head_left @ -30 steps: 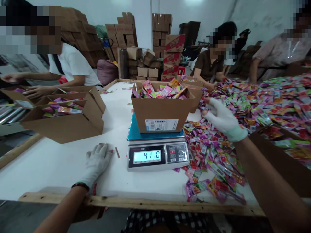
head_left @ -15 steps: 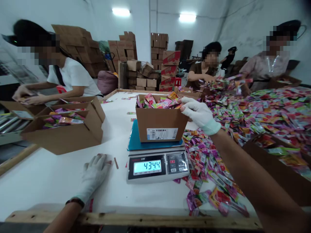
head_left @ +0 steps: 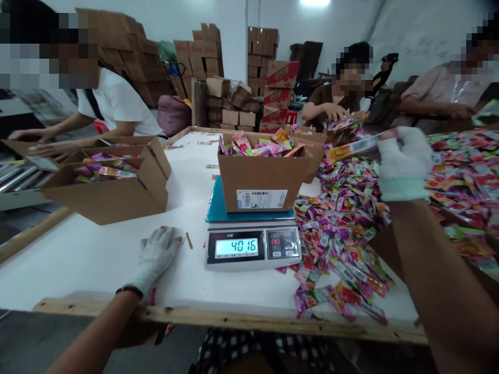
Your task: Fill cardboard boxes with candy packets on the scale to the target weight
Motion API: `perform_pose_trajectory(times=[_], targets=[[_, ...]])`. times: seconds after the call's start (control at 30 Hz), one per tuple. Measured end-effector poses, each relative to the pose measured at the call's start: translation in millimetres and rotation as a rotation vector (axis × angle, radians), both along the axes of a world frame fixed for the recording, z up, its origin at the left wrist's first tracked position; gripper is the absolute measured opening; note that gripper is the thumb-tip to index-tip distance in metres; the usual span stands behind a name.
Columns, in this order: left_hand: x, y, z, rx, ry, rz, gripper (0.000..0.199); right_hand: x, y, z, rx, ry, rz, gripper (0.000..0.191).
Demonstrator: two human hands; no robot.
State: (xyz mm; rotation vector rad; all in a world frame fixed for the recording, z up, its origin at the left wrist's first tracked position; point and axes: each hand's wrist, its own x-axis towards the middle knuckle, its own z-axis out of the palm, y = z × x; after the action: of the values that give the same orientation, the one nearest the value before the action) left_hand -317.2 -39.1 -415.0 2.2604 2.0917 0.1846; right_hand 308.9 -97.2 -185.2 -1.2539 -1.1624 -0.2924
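A brown cardboard box full of small colourful snack packets stands on the blue plate of a digital scale. The lit display reads 401.6. Above the loose packets right of the box, my gloved right hand pinches a long orange snack packet, which points left towards the box. My gloved left hand lies flat on the white table, left of the scale, with nothing in it. A small brown strip lies near its fingertips.
An open box of packets stands at the left, by a person in a white shirt. A large heap of packets covers the right side, with people behind it. A wooden edge runs along the table's front.
My right hand has left the box's rim and moved right, now with an orange packet in it. The scale's reading has changed. My left hand stays on the table; the camera view has tilted down.
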Motion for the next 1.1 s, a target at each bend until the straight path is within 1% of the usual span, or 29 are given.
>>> perform_pose_trajectory(times=[0.03, 0.07, 0.1, 0.2, 0.3, 0.37, 0.4, 0.43, 0.5, 0.57, 0.6, 0.67, 0.73, 0.8, 0.87, 0.9, 0.93, 1.0, 1.03, 1.07, 1.1], targets=[[0.0, -0.3, -0.1, -0.004, 0.001, -0.002, 0.063, 2.6, -4.7, -0.7, 0.03, -0.013, -0.043, 0.031], [0.2, -0.6, 0.0, -0.006, 0.002, -0.002, 0.064, 1.0, -7.4, -0.8, 0.065, -0.001, -0.041, 0.037], [0.5, -0.9, 0.3, -0.008, 0.003, 0.001, 0.065, -4.6, -7.9, -0.1, 0.094, 0.019, 0.003, 0.043], [1.8, -1.8, 2.3, -0.012, 0.003, 0.011, 0.067, -39.9, 0.6, 8.6, 0.051, -0.013, 0.282, 0.052], [2.8, -2.4, 4.5, -0.016, -0.002, 0.008, 0.068, -88.8, 15.5, 26.8, -0.051, -0.125, 0.563, 0.066], [3.2, -2.6, 5.5, -0.018, -0.008, 0.003, 0.067, -119.7, 23.7, 40.5, -0.171, -0.244, 0.677, 0.075], [3.3, -2.8, 5.8, -0.019, -0.013, 0.003, 0.067, -132.9, 26.7, 46.6, -0.24, -0.314, 0.701, 0.076], [3.4, -2.9, 5.9, -0.02, -0.019, 0.006, 0.066, -144.0, 28.9, 51.7, -0.318, -0.39, 0.714, 0.072], [3.4, -3.6, 5.8, -0.019, -0.039, 0.011, 0.064, -159.3, 31.1, 58.1, -0.485, -0.528, 0.728, 0.056], [3.4, -4.8, 5.7, -0.01, -0.071, 0.015, 0.062, -166.4, 30.6, 59.3, -0.605, -0.575, 0.751, 0.047], [3.5, -5.6, 5.7, -0.001, -0.092, 0.017, 0.061, -167.9, 29.7, 58.5, -0.625, -0.557, 0.753, 0.046], [4.0, -6.7, 6.6, 0.022, -0.145, 0.022, 0.059, -169.5, 27.8, 55.2, -0.578, -0.467, 0.732, 0.047], [5.6, -6.0, 9.6, 0.044, -0.213, 0.026, 0.056, -170.6, 28.0, 51.6, -0.455, -0.334, 0.707, 0.045], [9.0, -2.3, 16.4, 0.067, -0.297, 0.029, 0.051, -170.1, 31.6, 49.2, -0.294, -0.16, 0.672, 0.042], [15.1, 3.4, 29.2, 0.116, -0.395, 0.032, 0.051, -163.6, 36.4, 48.0, -0.134, 0.05, 0.617, 0.041], [19.3, 6.4, 38.6, 0.152, -0.444, 0.028, 0.052, -156.9, 37.8, 47.4, -0.067, 0.146, 0.585, 0.039], [24.1, 8.8, 50.2, 0.199, -0.491, 0.021, 0.054, -147.7, 37.3, 46.3, -0.005, 0.222, 0.549, 0.038], [35.9, 11.1, 80.2, 0.303, -0.569, -0.009, 0.059, -122.4, 29.2, 41.2, 0.097, 0.284, 0.444, 0.038], [42.8, 10.5, 98.5, 0.358, -0.598, -0.028, 0.061, -107.3, 21.1, 36.6, 0.108, 0.264, 0.371, 0.038], [50.5, 8.8, 118.7, 0.414, -0.621, -0.059, 0.062, -91.0, 10.3, 30.4, 0.065, 0.215, 0.291, 0.039], [58.9, 6.1, 140.1, 0.479, -0.644, -0.094, 0.062, -73.8, -3.1, 22.6, -0.041, 0.144, 0.214, 0.041]])
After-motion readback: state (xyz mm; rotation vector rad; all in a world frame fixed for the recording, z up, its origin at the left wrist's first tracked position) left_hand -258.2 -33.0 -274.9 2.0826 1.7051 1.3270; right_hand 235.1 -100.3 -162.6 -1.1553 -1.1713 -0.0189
